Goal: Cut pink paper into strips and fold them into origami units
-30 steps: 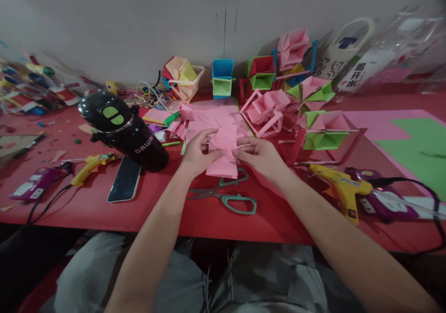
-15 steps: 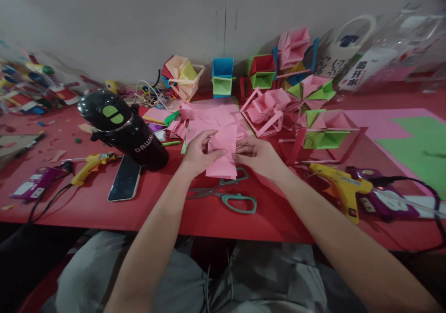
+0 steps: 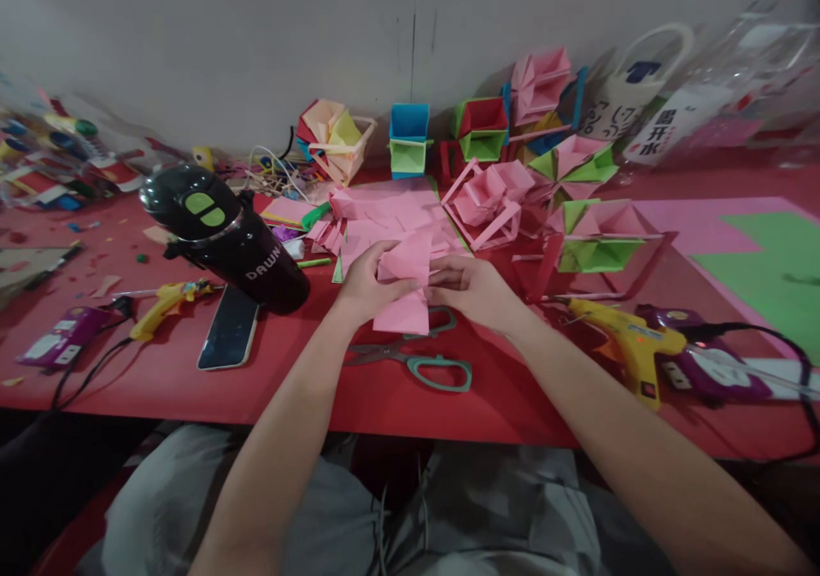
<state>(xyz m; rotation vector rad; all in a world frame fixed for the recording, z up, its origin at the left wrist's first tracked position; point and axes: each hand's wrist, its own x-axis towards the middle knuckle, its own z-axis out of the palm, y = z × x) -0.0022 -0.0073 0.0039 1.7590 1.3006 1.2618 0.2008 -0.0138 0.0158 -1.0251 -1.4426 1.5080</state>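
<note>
Between my two hands is a folded piece of pink paper, held upright above the red table. My left hand grips its left side, with the thumb lying across the front. At the right edge, my right hand pinches the paper between thumb and fingers; some of its fingertips are hidden behind it. Just below the hands lie scissors with grey-green handles, blades pointing left and one handle partly behind the paper. More pink paper sheets lie in a pile behind my hands.
A black bottle stands left of my hands beside a phone. Yellow glue guns lie at left and right, with cords. Several folded-paper models line the back near the wall.
The pink paper has shifted slightly left and down, and its lower part is tilted a little more toward me. Both hands keep hold of it.
</note>
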